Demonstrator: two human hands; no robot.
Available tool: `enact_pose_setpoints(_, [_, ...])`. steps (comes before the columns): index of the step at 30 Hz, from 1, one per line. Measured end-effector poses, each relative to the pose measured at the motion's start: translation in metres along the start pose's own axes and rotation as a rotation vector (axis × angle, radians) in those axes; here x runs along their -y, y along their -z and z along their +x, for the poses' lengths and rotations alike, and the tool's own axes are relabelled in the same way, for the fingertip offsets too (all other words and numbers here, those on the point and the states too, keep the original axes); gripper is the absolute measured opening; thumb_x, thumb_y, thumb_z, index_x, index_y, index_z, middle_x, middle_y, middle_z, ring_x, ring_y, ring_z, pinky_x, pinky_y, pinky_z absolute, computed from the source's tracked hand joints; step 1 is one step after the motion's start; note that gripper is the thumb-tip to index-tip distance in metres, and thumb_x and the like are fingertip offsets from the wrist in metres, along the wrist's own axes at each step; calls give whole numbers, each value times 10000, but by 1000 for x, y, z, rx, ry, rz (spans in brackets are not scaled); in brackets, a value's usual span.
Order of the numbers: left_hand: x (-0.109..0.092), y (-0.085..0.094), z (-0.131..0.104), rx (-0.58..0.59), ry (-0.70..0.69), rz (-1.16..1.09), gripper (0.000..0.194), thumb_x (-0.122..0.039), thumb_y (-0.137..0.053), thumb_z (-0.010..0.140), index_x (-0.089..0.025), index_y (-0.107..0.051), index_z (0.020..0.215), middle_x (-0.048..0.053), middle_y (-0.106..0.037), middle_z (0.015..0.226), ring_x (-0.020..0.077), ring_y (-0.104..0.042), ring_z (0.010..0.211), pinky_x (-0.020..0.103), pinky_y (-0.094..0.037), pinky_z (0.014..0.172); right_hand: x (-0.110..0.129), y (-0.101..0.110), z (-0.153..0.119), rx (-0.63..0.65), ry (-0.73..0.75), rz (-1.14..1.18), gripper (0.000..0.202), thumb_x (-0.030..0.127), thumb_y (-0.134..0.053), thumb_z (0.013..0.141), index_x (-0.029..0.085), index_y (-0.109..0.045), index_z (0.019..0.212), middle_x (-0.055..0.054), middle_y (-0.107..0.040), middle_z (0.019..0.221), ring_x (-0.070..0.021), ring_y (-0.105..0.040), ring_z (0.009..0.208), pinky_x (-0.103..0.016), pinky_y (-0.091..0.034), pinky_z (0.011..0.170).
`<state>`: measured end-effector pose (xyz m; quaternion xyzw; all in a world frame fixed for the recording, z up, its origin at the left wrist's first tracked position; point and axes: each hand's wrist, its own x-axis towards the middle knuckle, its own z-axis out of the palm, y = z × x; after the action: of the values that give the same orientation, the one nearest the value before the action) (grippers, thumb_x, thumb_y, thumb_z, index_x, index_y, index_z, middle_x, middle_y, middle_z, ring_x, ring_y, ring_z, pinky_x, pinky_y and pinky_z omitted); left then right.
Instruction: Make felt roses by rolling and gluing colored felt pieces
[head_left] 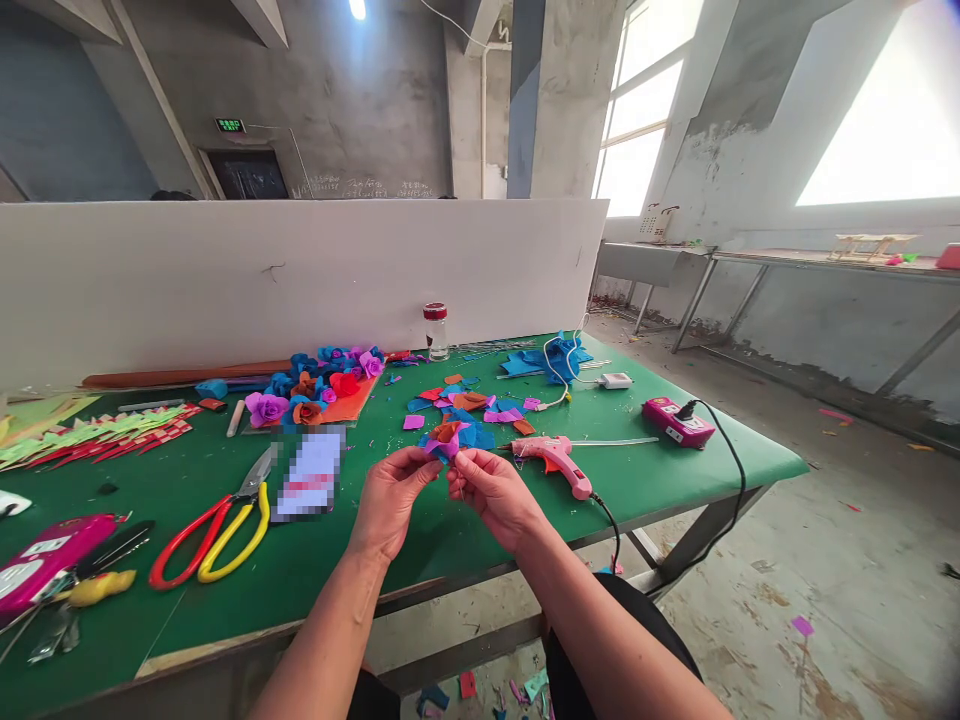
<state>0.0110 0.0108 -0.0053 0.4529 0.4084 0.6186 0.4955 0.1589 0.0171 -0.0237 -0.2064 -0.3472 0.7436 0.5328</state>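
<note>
Between my two hands, over the front of the green table, is a small paper flower (444,440) with orange, purple and blue petals. My left hand (394,500) pinches its left side with thumb and forefinger. On the right side, my right hand (491,490) pinches its lower edge. Just beyond lie loose coloured paper petals (471,401), partly hidden by the flower. A pink glue gun (553,461) rests right of my right hand, with a clear glue stick in its back. To the left are scissors (238,515) with red and yellow handles.
Finished paper flowers (307,385) sit in a cluster at the back left. A red-lidded jar (435,331) stands before the white board (300,280). A pink power strip (677,422) with a black cord lies near the right edge; another pink device (56,565) is at far left.
</note>
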Motion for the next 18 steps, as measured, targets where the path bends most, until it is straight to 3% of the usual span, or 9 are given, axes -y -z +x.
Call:
enact_pose_setpoints(13, [-2,-1,-2,52,-35,-6,262,-321,-910,592,-192,-780,779,44,-791,919,191,-671,891,297,-500,859,2,-5,-3,56,-16,-30,374,442,-900,648,155,-671,717,11,-658,676,-72,-550,592,-216,-452,649])
enact_pose_setpoints(18, [-3,-2,-3,45,-25,-23,220,-296,-905,603,-195,-765,740,30,-786,874,181,-670,873,275,-500,828,0,-4,-5,75,0,-46,344,436,-885,672,167,-677,722,17,-648,682,-79,-544,613,-222,-450,667])
